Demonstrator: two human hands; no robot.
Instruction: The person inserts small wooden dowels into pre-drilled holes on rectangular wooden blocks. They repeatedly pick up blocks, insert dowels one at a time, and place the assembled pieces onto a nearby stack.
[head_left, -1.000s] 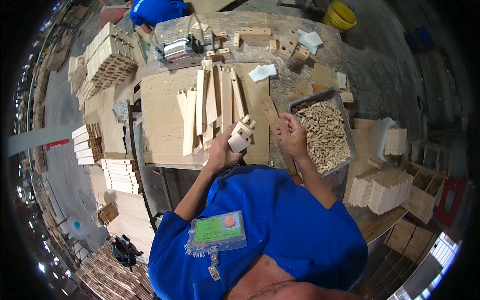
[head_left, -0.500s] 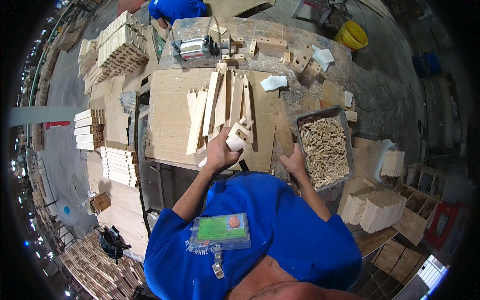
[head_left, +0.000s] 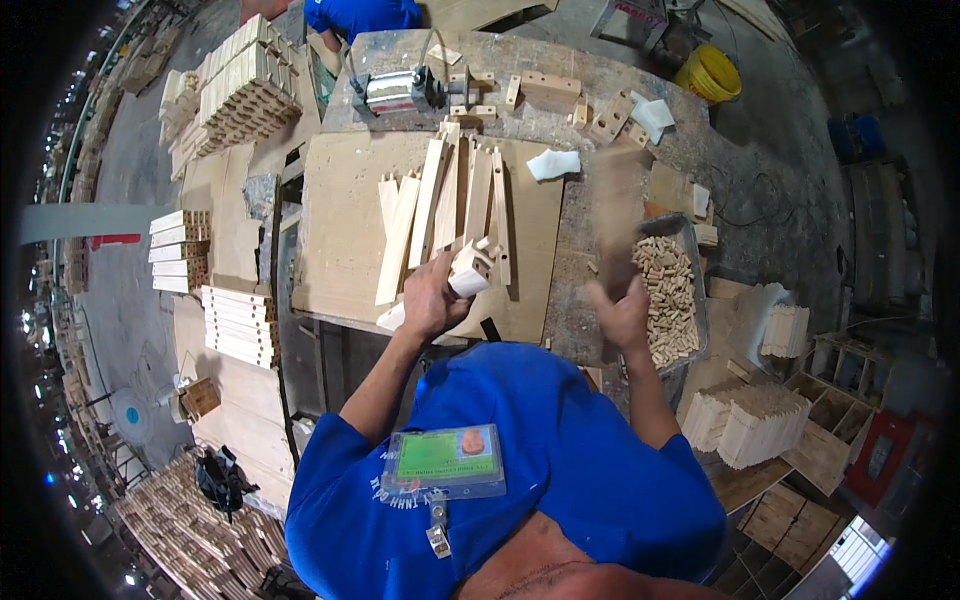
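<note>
My left hand (head_left: 430, 303) is wrapped round a pale wooden rail (head_left: 468, 281), with short dowels sticking out of its raised end. Beneath and beyond it, several wooden rails (head_left: 426, 205) with dowelled ends lie in a loose bunch on the cardboard (head_left: 530, 225). My right hand (head_left: 622, 312) grips a brown wooden bat-like block (head_left: 616, 195), smeared by motion; its exact kind is unclear. This block stands up over the left edge of a grey tray (head_left: 704, 290) full of loose wooden dowels (head_left: 672, 310).
At the bench's back stands a metal air cylinder (head_left: 395, 92), near drilled wood blocks (head_left: 550, 88) and white foam scraps (head_left: 553, 165). Stacked wood (head_left: 240, 325) lies at left, and bundled strips (head_left: 765, 415) at right. A yellow bucket (head_left: 708, 75) and another person in blue (head_left: 362, 16) are beyond.
My right hand has moved right and slightly up with the wooden block, which now covers part of the tray. Two dowels now show in the held rail's end, which has turned a little.
</note>
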